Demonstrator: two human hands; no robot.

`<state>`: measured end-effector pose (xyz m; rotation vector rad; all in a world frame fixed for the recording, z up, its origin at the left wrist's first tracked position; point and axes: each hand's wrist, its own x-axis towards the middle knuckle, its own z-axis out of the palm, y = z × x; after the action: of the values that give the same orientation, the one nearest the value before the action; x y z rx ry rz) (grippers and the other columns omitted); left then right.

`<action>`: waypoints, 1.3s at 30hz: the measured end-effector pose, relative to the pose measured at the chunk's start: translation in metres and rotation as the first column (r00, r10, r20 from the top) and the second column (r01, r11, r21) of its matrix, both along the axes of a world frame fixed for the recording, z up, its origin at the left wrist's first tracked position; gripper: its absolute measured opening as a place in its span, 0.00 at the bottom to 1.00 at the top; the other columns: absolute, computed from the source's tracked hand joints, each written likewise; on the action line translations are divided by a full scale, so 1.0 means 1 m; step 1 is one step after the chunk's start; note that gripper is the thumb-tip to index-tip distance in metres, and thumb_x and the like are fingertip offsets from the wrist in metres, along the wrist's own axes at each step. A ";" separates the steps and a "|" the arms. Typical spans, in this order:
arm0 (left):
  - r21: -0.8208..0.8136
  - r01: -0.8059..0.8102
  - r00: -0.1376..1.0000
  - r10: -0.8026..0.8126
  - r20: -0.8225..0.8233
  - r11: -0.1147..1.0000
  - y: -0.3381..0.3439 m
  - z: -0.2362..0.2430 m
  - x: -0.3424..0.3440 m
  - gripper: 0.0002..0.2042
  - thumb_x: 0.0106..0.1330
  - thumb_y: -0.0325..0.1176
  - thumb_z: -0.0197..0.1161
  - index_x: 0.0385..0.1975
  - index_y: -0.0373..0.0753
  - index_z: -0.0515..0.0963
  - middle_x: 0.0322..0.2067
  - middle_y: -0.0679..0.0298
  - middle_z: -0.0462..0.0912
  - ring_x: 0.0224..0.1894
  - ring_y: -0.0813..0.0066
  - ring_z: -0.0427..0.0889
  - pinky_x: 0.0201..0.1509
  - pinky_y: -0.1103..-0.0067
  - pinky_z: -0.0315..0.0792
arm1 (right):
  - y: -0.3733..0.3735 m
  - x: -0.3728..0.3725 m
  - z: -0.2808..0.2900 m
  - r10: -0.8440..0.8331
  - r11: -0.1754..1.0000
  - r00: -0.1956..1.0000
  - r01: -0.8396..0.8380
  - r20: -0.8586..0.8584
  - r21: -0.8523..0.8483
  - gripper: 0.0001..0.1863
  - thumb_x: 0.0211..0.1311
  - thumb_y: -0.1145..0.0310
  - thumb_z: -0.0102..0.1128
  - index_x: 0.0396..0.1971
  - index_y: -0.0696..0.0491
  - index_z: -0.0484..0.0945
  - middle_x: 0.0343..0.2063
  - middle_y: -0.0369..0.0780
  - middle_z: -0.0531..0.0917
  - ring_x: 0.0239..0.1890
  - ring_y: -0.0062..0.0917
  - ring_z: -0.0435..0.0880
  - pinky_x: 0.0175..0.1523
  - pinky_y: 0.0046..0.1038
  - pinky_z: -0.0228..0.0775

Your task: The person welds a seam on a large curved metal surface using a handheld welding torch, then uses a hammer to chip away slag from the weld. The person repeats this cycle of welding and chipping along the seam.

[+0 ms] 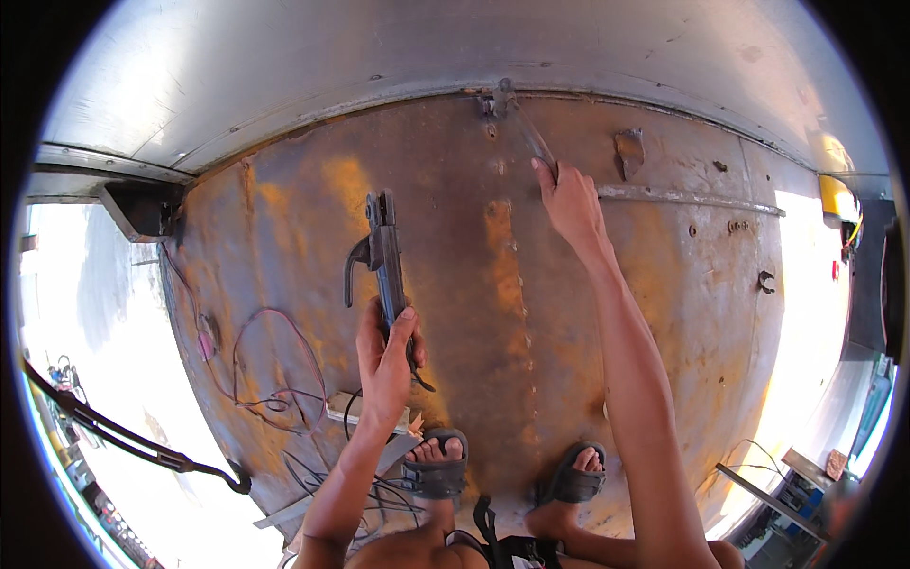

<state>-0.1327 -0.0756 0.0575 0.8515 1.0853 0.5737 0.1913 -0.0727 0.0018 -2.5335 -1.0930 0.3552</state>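
My left hand (387,368) is closed around the handle of a black welding electrode holder (384,251), raised with its jaws pointing away from me. No rod shows in those jaws. Further out, my right hand (573,207) grips a hammer (531,137) by its handle. The hammer is smeared by motion, and its head is beside a small metal bracket (488,104) at the foot of the metal wall. Whether the head touches the bracket I cannot tell. A flat metal bar (692,199) lies on the rusty floor plate (445,171), right of my right hand.
A grey metal wall (427,47) rises at the far side. Loose on the plate lie a rusty scrap (628,154), several nuts (738,228) and a C-shaped piece (766,282). Cables (280,398) coil at left, near my sandalled feet (436,465).
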 end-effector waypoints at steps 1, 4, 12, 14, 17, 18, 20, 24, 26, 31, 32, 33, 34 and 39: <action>0.010 0.008 1.000 -0.008 0.007 1.000 0.000 -0.002 0.000 0.11 0.81 0.35 0.58 0.54 0.36 0.73 0.32 0.68 0.74 0.24 0.81 0.73 0.30 0.80 0.69 | -0.003 0.007 0.002 -0.059 0.998 0.998 0.059 -0.008 0.038 0.28 0.82 0.47 0.52 0.35 0.62 0.76 0.29 0.60 0.85 0.40 0.62 0.85 0.45 0.58 0.73; 0.020 0.020 1.000 -0.019 -0.004 1.000 -0.001 -0.001 -0.003 0.11 0.81 0.35 0.58 0.54 0.36 0.73 0.32 0.68 0.74 0.24 0.82 0.73 0.30 0.80 0.69 | -0.015 0.010 0.007 -0.192 0.971 0.981 0.195 -0.040 0.136 0.27 0.83 0.48 0.52 0.36 0.61 0.75 0.29 0.59 0.85 0.38 0.62 0.85 0.44 0.58 0.72; 0.021 0.078 0.997 -0.077 -0.032 0.997 0.000 -0.003 0.006 0.11 0.82 0.37 0.60 0.54 0.37 0.72 0.33 0.68 0.74 0.26 0.81 0.74 0.31 0.80 0.69 | -0.028 0.009 0.021 -0.044 0.996 0.999 0.044 -0.010 0.073 0.21 0.81 0.50 0.55 0.46 0.56 0.76 0.30 0.54 0.87 0.37 0.58 0.86 0.42 0.56 0.73; 0.069 0.126 0.991 -0.122 -0.060 0.990 -0.001 -0.008 0.008 0.12 0.81 0.37 0.61 0.54 0.37 0.72 0.34 0.68 0.75 0.26 0.81 0.75 0.31 0.80 0.70 | -0.034 0.009 0.020 0.004 1.000 0.997 -0.004 0.072 -0.002 0.19 0.79 0.51 0.58 0.50 0.54 0.78 0.33 0.51 0.88 0.37 0.55 0.87 0.42 0.54 0.75; 0.146 0.133 0.991 -0.127 -0.048 0.980 -0.011 -0.010 0.018 0.11 0.80 0.34 0.64 0.51 0.35 0.72 0.31 0.69 0.74 0.26 0.85 0.73 0.31 0.82 0.70 | -0.057 0.006 0.019 0.001 1.000 0.986 0.002 0.164 -0.024 0.19 0.75 0.54 0.64 0.56 0.50 0.79 0.38 0.47 0.90 0.39 0.50 0.89 0.42 0.50 0.77; 0.151 0.131 0.991 -0.124 -0.054 0.980 -0.014 -0.007 0.019 0.12 0.80 0.34 0.65 0.52 0.35 0.72 0.30 0.70 0.75 0.27 0.85 0.74 0.31 0.82 0.70 | -0.068 0.003 0.018 -0.009 1.000 0.982 0.011 0.190 -0.014 0.20 0.74 0.55 0.66 0.58 0.49 0.79 0.39 0.46 0.90 0.40 0.48 0.89 0.43 0.48 0.78; 0.156 0.129 0.991 -0.122 -0.056 0.979 -0.017 -0.001 0.021 0.14 0.78 0.35 0.67 0.53 0.34 0.73 0.30 0.71 0.75 0.29 0.86 0.75 0.33 0.83 0.71 | -0.098 -0.004 0.014 -0.079 0.997 0.974 0.074 0.211 0.028 0.22 0.70 0.57 0.71 0.59 0.47 0.80 0.42 0.44 0.89 0.43 0.46 0.89 0.46 0.46 0.78; 0.054 0.251 0.968 -0.251 -0.022 0.966 -0.022 -0.005 0.019 0.16 0.78 0.34 0.68 0.56 0.34 0.71 0.37 0.68 0.78 0.33 0.82 0.78 0.37 0.80 0.75 | -0.177 -0.016 -0.002 -0.258 0.963 0.940 0.231 0.222 0.141 0.21 0.68 0.61 0.73 0.57 0.48 0.81 0.44 0.44 0.88 0.44 0.44 0.88 0.47 0.44 0.77; 0.012 0.310 0.951 -0.310 -0.012 0.951 -0.023 -0.007 0.019 0.20 0.79 0.37 0.66 0.61 0.34 0.71 0.40 0.67 0.79 0.35 0.83 0.78 0.41 0.80 0.75 | -0.202 -0.023 0.001 -0.351 0.935 0.912 0.331 0.212 0.124 0.20 0.68 0.62 0.72 0.57 0.48 0.81 0.44 0.44 0.88 0.44 0.44 0.87 0.48 0.43 0.76; -0.146 0.463 0.881 -0.437 0.181 0.874 -0.011 -0.013 0.037 0.22 0.82 0.42 0.62 0.66 0.35 0.70 0.43 0.68 0.81 0.44 0.83 0.78 0.50 0.81 0.73 | -0.248 -0.003 -0.009 -0.354 0.930 0.862 0.364 0.362 0.042 0.19 0.70 0.63 0.70 0.57 0.51 0.81 0.43 0.44 0.88 0.42 0.43 0.86 0.50 0.41 0.77; -0.128 0.487 0.869 -0.464 0.173 0.864 -0.008 -0.013 0.041 0.22 0.82 0.42 0.62 0.67 0.36 0.71 0.44 0.68 0.81 0.45 0.83 0.78 0.52 0.80 0.72 | -0.247 -0.002 -0.010 -0.249 0.961 0.824 0.275 0.509 0.027 0.18 0.72 0.62 0.69 0.57 0.51 0.81 0.42 0.43 0.88 0.41 0.41 0.87 0.50 0.40 0.78; -0.110 0.511 0.855 -0.492 0.164 0.852 -0.004 -0.012 0.046 0.22 0.82 0.42 0.62 0.67 0.36 0.71 0.44 0.69 0.81 0.47 0.83 0.78 0.53 0.80 0.72 | -0.247 0.000 -0.010 -0.140 0.982 0.754 0.187 0.641 -0.005 0.18 0.73 0.62 0.68 0.58 0.51 0.81 0.42 0.43 0.88 0.41 0.39 0.87 0.50 0.39 0.78; -0.092 0.535 0.841 -0.519 0.154 0.840 0.000 -0.012 0.051 0.22 0.82 0.43 0.62 0.67 0.37 0.72 0.45 0.70 0.82 0.49 0.82 0.77 0.55 0.80 0.71 | -0.246 0.001 -0.012 -0.256 0.967 0.893 0.238 0.371 0.095 0.18 0.76 0.60 0.66 0.59 0.52 0.80 0.42 0.42 0.88 0.41 0.36 0.87 0.50 0.38 0.78; 0.273 0.484 0.875 -0.468 -0.126 0.831 0.010 -0.050 0.088 0.24 0.81 0.46 0.62 0.67 0.38 0.74 0.58 0.57 0.78 0.61 0.62 0.73 0.67 0.67 0.67 | -0.140 -0.063 0.020 0.102 0.919 0.542 0.270 -0.834 0.288 0.26 0.88 0.52 0.46 0.68 0.58 0.72 0.45 0.39 0.85 0.49 0.23 0.83 0.52 0.28 0.77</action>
<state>-0.0447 -0.0658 0.0077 1.3617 0.7951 0.2913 0.1285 -0.2128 0.0216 -1.6587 -0.5427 1.0786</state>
